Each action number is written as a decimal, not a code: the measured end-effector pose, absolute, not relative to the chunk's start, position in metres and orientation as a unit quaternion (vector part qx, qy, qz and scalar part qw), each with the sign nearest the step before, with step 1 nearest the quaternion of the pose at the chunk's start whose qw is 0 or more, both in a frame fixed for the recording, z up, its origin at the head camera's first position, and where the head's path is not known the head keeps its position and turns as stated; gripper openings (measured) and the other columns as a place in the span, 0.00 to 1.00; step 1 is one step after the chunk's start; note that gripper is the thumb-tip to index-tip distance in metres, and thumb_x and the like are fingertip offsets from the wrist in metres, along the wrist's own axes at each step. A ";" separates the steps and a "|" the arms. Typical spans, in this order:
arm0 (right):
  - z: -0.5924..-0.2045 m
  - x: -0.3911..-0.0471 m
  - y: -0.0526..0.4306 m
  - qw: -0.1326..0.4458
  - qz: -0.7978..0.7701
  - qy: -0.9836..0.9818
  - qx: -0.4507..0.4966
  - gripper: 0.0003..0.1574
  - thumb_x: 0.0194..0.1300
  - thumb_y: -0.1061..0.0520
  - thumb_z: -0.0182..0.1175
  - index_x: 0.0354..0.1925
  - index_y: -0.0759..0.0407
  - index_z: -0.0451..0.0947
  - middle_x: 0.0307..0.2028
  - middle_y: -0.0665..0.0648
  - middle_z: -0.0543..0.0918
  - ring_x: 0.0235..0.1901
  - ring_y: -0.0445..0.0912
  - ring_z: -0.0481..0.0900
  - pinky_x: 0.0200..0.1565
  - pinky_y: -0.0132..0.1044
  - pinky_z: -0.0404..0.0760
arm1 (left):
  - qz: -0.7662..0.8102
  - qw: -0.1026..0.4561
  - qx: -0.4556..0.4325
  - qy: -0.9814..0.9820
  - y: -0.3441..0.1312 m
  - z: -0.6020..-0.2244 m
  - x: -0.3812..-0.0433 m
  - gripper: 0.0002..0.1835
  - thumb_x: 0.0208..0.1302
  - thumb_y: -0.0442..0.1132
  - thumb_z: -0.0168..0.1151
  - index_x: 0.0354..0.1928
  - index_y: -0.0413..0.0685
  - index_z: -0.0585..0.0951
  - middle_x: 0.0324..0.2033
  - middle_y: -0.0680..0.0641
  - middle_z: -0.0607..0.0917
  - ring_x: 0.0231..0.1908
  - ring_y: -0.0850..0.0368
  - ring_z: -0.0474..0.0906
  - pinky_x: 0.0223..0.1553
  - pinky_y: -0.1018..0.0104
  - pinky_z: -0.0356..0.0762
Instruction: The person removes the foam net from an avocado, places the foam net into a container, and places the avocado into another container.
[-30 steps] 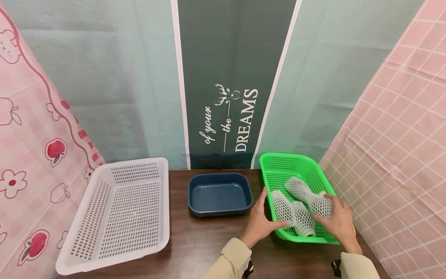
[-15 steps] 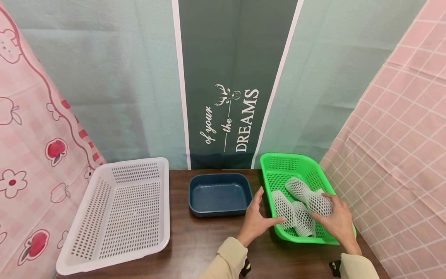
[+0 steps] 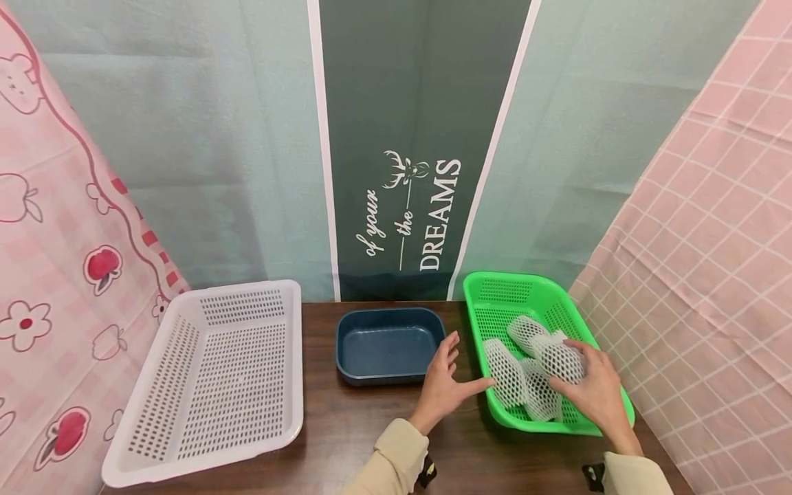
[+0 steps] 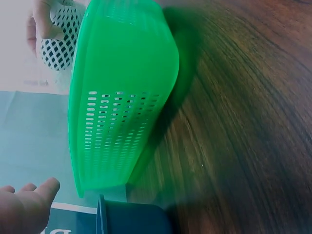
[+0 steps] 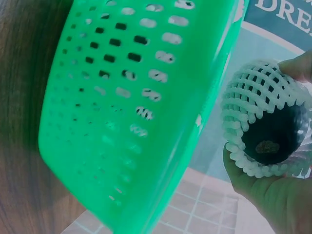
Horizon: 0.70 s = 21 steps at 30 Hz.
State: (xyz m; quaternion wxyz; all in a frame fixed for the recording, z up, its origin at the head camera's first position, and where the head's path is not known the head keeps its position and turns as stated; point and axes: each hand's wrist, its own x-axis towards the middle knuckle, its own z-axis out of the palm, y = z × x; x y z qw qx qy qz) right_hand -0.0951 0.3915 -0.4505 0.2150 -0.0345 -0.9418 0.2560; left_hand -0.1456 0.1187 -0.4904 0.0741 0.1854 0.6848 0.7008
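Note:
My right hand (image 3: 595, 393) grips a dark, rounded fruit in a white foam net sleeve (image 3: 559, 360), raised over the green basket (image 3: 609, 421). The right wrist view shows the sleeve's open end, with the dark fruit (image 5: 274, 130) and a brownish spot on it. Beneath lie more white foam net sleeves: one at the left (image 3: 504, 375), one in the middle (image 3: 541, 395) and one farther back (image 3: 525, 335). My left hand (image 3: 441, 386) is empty, fingers extended and thumb pointing at the basket's left rim, between the basket and the dark blue tray.
The dark blue tray (image 3: 390, 378) stands in the middle against the back curtain, with nothing in it. A large white perforated basket (image 3: 297, 385) is at the left. Pink cloths hang on both sides of the brown wooden table (image 3: 346, 440).
My left hand has drawn away leftward from the basket and its sleeves. My right hand has lifted the foam-netted fruit and shifted it slightly left.

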 end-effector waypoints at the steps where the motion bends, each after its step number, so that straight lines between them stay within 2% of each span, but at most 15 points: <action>1: -0.450 -0.095 0.390 0.212 0.258 -0.942 -0.034 0.46 0.42 0.58 0.77 0.60 0.64 0.70 0.51 0.74 0.70 0.49 0.66 0.67 0.39 0.63 0.66 | 0.701 0.075 0.186 0.685 0.118 -0.491 -0.146 0.49 0.54 0.48 0.75 0.74 0.57 0.57 0.69 0.53 0.62 0.67 0.51 0.62 0.63 0.58 0.64; 13: -0.449 -0.097 0.382 0.200 0.271 -0.941 -0.022 0.47 0.42 0.59 0.77 0.61 0.62 0.69 0.56 0.73 0.68 0.51 0.67 0.67 0.41 0.64 0.67 | 0.702 0.078 0.182 0.684 0.108 -0.489 -0.151 0.46 0.54 0.47 0.74 0.72 0.58 0.59 0.66 0.49 0.65 0.64 0.48 0.66 0.60 0.57 0.69; 21: -0.447 -0.099 0.372 0.204 0.270 -0.941 -0.008 0.46 0.41 0.59 0.77 0.60 0.62 0.70 0.52 0.72 0.70 0.47 0.64 0.69 0.37 0.60 0.68 | 0.704 0.083 0.179 0.682 0.098 -0.486 -0.153 0.44 0.55 0.45 0.74 0.71 0.54 0.61 0.64 0.48 0.67 0.61 0.50 0.70 0.58 0.58 0.70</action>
